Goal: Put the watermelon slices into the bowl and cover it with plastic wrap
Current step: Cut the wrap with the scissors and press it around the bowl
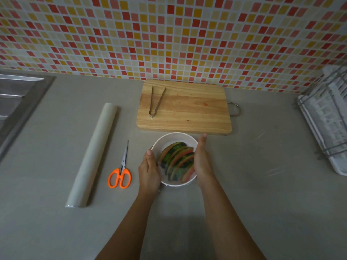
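Observation:
A white bowl (pixel 173 138) stands on the grey counter just in front of the cutting board. Several watermelon slices (pixel 177 160) lie in it, side by side, under a thin clear film of plastic wrap stretched over the rim. My left hand (pixel 149 170) presses flat against the bowl's left side, fingers together. My right hand (pixel 201 162) lies flat against its right side, fingertips reaching the far rim. Both hands cup the bowl and hide its side walls. The roll of plastic wrap (pixel 93 154) lies on the counter at the left.
Orange-handled scissors (pixel 120 174) lie between the roll and the bowl. A wooden cutting board (pixel 185 107) with metal tongs (pixel 155 100) on it sits behind the bowl. A steel sink (pixel 16 102) is at the far left, a white dish rack (pixel 326 119) at the right edge.

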`<state>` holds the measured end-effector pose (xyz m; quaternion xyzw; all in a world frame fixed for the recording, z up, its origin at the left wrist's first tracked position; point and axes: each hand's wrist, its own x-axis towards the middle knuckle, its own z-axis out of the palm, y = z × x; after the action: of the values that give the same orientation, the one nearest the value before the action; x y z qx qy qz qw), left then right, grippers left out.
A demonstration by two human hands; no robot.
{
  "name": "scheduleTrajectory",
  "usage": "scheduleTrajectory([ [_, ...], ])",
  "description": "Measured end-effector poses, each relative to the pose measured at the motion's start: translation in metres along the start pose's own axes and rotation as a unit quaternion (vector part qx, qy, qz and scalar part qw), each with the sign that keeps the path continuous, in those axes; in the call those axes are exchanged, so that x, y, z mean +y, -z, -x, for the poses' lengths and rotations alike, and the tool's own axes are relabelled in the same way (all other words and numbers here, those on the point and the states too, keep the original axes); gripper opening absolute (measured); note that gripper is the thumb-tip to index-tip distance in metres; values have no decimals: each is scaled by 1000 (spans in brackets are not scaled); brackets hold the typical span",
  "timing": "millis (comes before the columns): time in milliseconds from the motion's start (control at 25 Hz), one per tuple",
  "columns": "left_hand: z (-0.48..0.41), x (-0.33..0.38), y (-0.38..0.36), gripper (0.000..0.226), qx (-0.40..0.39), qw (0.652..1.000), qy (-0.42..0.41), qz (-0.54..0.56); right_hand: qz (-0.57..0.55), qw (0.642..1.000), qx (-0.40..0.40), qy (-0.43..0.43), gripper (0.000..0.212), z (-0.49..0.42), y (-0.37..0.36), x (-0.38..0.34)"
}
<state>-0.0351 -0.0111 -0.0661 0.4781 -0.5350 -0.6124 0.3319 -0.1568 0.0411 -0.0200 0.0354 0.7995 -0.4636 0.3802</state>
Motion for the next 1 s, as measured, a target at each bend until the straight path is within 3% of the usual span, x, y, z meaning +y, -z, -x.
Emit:
scheduleTrajectory([
  [80, -1, 0, -1, 38, 2, 1000, 2, 0, 34, 999, 15, -3, 98, 0, 1, 0],
  [200, -1, 0, -1, 41, 4, 1000, 1, -10, 123, 992, 30, 18, 110, 0, 5, -1],
  [360, -6, 8, -1, 43, -32, 999, -1, -35, 229, 973, -1, 39, 113, 2, 17, 0],
  [560, -7, 24, 0, 47, -106, 990, 37, -83, 354, 931, 74, 48, 112, 0, 32, 5],
  [640, -11, 31, 6, 69, -130, 982, 49, -128, 326, 938, 84, 83, 103, -3, 36, 2],
  [720, -9, 35, 13, 83, -79, 984, 45, -155, 225, 952, 75, 194, 81, -7, 40, -6],
  [760, -2, 36, 16, 79, -36, 989, 29, -141, 176, 956, 43, 229, 74, -7, 41, -10],
  [840, 20, 39, 18, 54, 32, 988, -39, -148, 142, 963, -60, 222, 79, -6, 43, -18],
  [920, 35, 38, 15, 52, 22, 983, -77, -164, 155, 960, -120, 201, 85, -7, 44, -15],
  [1000, 29, 38, 8, 63, -28, 982, -76, -170, 152, 960, -117, 206, 86, -6, 48, -7],
])
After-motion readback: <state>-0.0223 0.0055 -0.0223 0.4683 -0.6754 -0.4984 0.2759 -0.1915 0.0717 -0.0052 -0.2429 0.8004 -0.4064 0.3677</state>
